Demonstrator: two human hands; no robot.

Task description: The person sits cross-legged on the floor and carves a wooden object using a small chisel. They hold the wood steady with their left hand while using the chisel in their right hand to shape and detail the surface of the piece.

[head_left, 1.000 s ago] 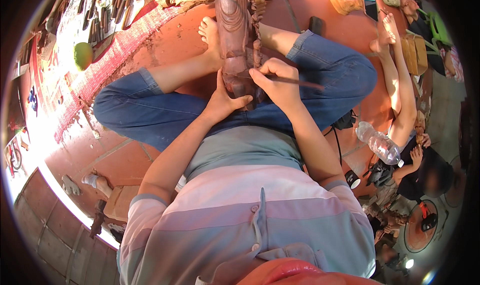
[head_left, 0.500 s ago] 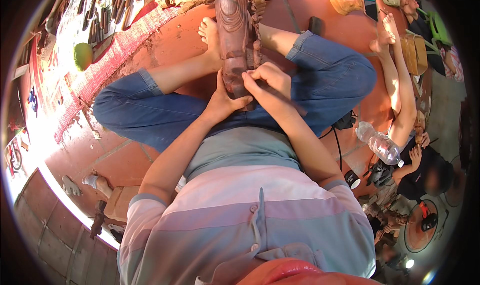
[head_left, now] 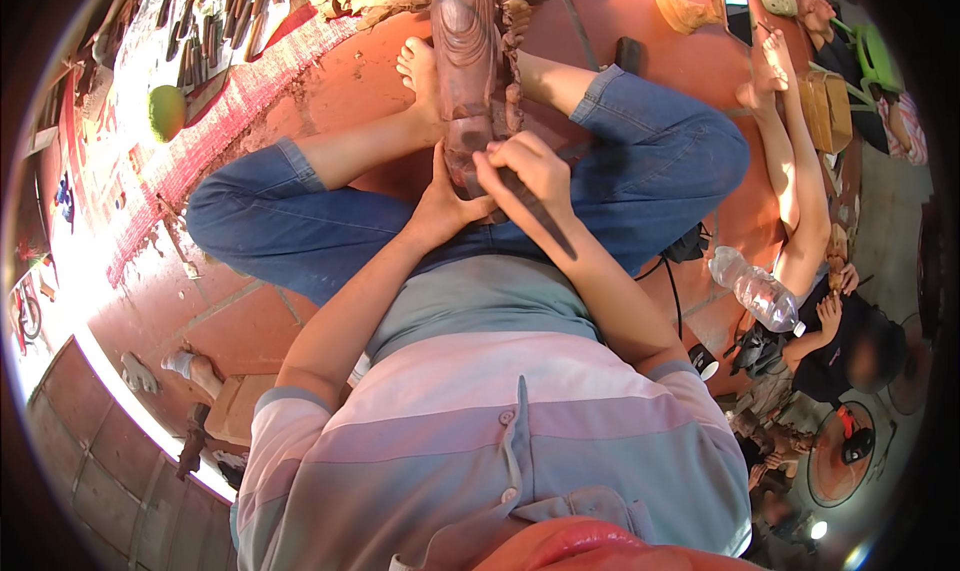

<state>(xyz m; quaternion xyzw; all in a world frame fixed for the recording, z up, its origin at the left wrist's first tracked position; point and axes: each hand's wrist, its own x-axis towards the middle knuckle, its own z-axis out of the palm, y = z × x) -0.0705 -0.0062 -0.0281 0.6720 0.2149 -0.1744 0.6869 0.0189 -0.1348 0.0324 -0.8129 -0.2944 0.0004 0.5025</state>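
A carved reddish-brown wooden statue (head_left: pixel 466 46) with draped folds lies between my crossed legs, its base toward me. My left hand (head_left: pixel 447 203) grips the base from the left, thumb across its near end. In my right hand (head_left: pixel 533 171) is a dark, narrow tool (head_left: pixel 540 211), its tapered end pointing back over my wrist. The fingers are closed around it, fingertips at the right side of the base. Whether the tool's front end touches the wood is hidden by the hand.
Many carving tools (head_left: pixel 235 16) lie on a sheet at the far left, near a green round object (head_left: pixel 166 113) and a red woven mat (head_left: pixel 215 136). At right are a plastic bottle (head_left: pixel 757 289), another person's legs (head_left: pixel 790 151), a cardboard box (head_left: pixel 826 111) and a fan (head_left: pixel 840 456).
My right hand has shifted slightly left and tilted, so the dark tool shows more clearly along the wrist. My left hand and the statue stay nearly in place.
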